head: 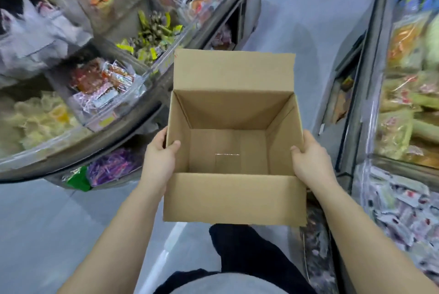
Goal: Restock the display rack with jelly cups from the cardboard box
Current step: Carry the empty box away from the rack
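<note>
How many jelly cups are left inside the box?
0. The cardboard box, held by the left hand and right hand, shows only its bare bottom; nothing seems hidden inside.

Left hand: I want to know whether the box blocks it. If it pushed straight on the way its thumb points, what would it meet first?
The left hand already grips the cardboard box by its left wall, thumb hooked inside. Pushed on, it would likely meet that wall at once.
</note>
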